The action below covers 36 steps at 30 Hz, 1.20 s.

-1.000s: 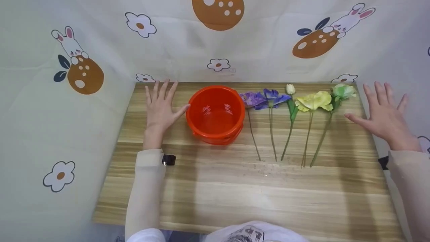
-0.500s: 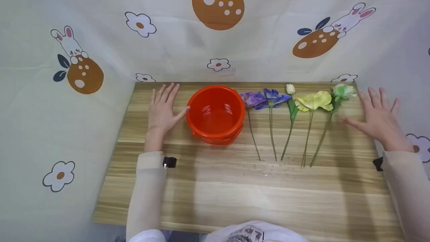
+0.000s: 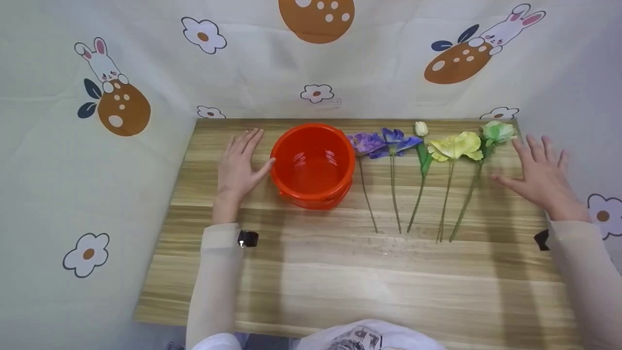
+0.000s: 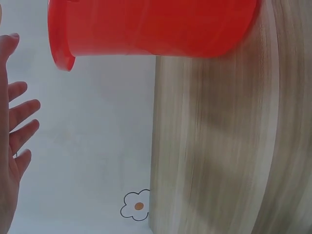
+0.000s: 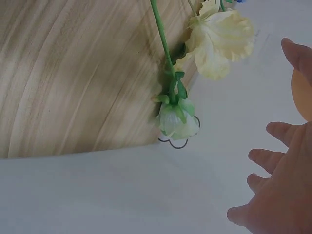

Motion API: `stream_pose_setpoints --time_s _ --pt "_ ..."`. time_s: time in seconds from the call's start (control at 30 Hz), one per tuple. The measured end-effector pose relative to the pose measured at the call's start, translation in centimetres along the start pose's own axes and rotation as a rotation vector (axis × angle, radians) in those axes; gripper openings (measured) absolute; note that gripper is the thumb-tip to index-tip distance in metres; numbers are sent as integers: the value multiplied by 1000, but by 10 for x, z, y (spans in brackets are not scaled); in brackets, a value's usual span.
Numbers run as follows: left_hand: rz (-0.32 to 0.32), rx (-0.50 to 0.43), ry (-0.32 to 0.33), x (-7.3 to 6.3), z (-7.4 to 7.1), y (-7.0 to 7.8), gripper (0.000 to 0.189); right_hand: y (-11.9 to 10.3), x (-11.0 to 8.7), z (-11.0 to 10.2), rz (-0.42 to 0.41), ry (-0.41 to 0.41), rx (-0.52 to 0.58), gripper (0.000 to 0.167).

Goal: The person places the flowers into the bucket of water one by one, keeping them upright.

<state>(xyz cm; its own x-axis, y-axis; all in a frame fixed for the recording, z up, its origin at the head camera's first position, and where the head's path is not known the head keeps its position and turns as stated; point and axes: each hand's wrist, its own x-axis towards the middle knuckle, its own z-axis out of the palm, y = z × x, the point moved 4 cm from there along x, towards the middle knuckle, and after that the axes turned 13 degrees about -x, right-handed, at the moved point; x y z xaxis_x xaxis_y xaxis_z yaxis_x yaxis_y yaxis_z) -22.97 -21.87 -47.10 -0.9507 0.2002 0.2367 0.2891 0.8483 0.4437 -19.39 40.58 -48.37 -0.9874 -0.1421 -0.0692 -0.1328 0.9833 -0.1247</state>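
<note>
My left hand (image 3: 236,170) is spread beside the red bucket (image 3: 312,165), its thumb tip overlapping the bucket's left rim in the head view. In the left wrist view the bucket (image 4: 156,27) stands upright, with the fingers off to the side. My right hand (image 3: 544,180) hovers with fingers apart at the table's right edge, holding nothing. Nearest to it lies a pale green flower (image 3: 497,132) with a long stem, then a yellow flower (image 3: 454,147). Further left are a white tulip (image 3: 421,129), a blue-violet flower (image 3: 394,143) and a purple flower (image 3: 365,144) close to the bucket.
The wood-grain table (image 3: 340,282) is bounded at the back and sides by a pale printed curtain (image 3: 252,63). Small clear droplets or specks (image 3: 385,253) dot the table below the stems. The flower stems point toward the person.
Both hands have drawn back slightly toward the person. The right hand has also shifted left, closer to the pale green flower, while the left has edged right. Bucket and flowers stay put.
</note>
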Motion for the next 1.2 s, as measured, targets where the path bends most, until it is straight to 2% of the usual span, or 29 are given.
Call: stream_pose_setpoints --time_s 0.2,0.63,0.93,1.2 --pt "18 -42 14 -2 6 0 68 2 1 6 2 1 25 97" --pt "99 -125 56 -9 19 0 57 7 1 20 14 -2 37 97" --pt "139 -165 83 -14 25 -1 52 8 0 30 29 -31 69 95" --pt "109 -203 65 -19 28 -4 50 10 0 41 53 -46 112 95"
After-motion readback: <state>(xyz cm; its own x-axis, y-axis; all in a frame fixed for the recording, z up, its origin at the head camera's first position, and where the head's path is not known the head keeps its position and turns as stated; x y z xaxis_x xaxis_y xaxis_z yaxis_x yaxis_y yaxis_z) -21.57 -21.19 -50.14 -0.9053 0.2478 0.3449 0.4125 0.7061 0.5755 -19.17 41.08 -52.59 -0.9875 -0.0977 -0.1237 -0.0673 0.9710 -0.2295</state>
